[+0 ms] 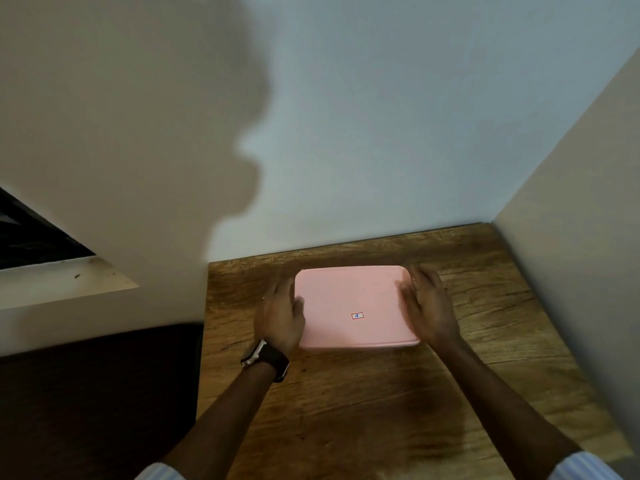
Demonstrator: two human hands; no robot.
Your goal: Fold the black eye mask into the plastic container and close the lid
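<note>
A wooden worktop (363, 393) fills the lower centre of the frame, set into a corner of pale walls, with a head-shaped shadow across the wall at upper left; on it, near the back wall, lies the pink plastic container (356, 306) with its lid (339, 292) on, a small sticker (357, 316) near the middle. The left hand (280, 317), a dark watch (266, 359) on its wrist, rests against the container's left edge, fingers together and thumb on the lid; the right hand (429, 306) lies against the right edge, fingers spread and slightly blurred; both forearms reach up from the bottom of the frame, striped sleeves at the elbows.
</note>
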